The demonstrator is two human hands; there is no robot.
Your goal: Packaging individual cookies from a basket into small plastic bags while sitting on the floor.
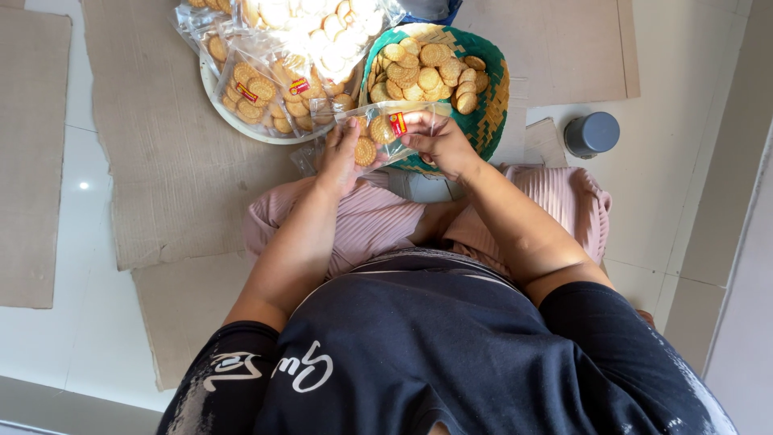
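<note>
Both hands hold clear biscuit bag [386, 133] — seemingly half-filled.

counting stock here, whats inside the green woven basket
The green woven basket holds a heap of loose round biscuits, unbagged. Its near edge is covered by the clear bag held in both hands, so the lower layers cannot be seen.

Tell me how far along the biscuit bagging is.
Done: several filled clear bags lie piled on the round white tray. In hand: left hand and right hand hold a clear plastic bag with a few biscuits inside. Left: loose round biscuits fill the green woven basket.
</note>
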